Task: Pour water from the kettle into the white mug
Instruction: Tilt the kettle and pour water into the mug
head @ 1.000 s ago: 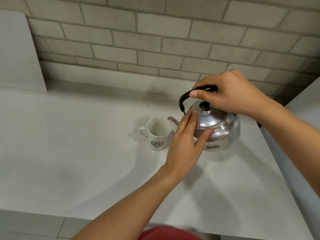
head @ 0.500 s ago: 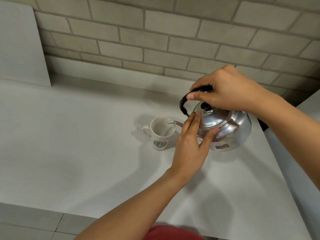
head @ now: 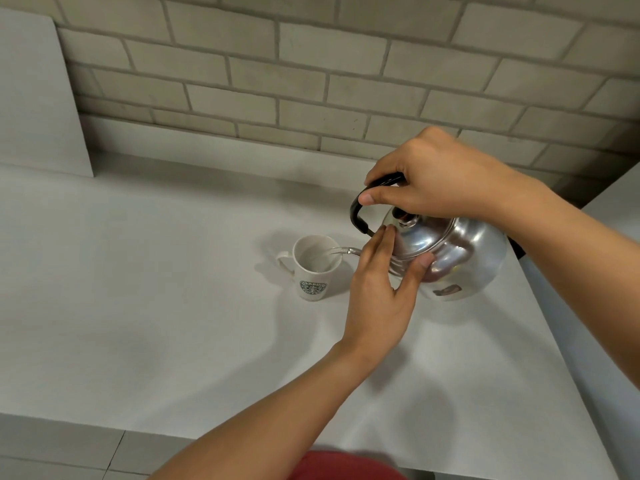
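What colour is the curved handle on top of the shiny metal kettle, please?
Black, seen in the head view: the curved handle arches over the shiny metal kettle, gripped by the right hand.

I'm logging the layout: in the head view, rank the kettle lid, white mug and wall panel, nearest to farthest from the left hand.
1. Kettle lid: under the left hand fingertips, touching.
2. White mug: just left of the hand.
3. Wall panel: far left, at the wall.

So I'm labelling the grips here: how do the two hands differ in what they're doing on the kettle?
The right hand is closed around the black handle, carrying the tilted kettle; the left hand is open, fingers resting flat on the lid. The right comes from above, the left from below. Both touch the kettle.
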A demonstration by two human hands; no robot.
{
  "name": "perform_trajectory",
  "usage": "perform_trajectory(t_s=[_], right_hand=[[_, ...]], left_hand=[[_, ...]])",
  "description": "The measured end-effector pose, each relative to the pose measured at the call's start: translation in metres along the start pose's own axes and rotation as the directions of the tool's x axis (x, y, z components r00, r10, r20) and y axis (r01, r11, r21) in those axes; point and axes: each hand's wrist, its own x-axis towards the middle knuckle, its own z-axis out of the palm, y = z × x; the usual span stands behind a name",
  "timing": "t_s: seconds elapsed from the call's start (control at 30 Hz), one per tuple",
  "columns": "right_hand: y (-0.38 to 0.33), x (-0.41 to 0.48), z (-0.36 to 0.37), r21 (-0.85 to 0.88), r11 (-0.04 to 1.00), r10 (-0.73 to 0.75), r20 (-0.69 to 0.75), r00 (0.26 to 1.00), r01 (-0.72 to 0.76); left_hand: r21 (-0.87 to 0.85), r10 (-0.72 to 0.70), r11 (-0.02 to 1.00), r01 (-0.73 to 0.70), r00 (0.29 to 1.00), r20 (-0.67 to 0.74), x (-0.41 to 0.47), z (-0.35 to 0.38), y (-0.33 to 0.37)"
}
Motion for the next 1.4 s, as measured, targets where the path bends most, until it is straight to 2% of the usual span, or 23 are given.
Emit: perform_trajectory(t_s=[0.6, 1.4], right_hand=[[-0.004, 0.001, -0.012, -0.053, 0.999, -0.011, 0.030, 0.999, 0.012], [-0.010, 0.012, -0.016, -0.121, 0.992, -0.029, 0.061, 0.998, 0.036]], left_hand=[[-0.152, -0.020, 0.988, 0.018, 1.000, -0.012, 0.000, 0.007, 0.009], [-0.229, -0.014, 0.973, 0.003, 0.999, -0.044, 0.006, 0.009, 0.015]])
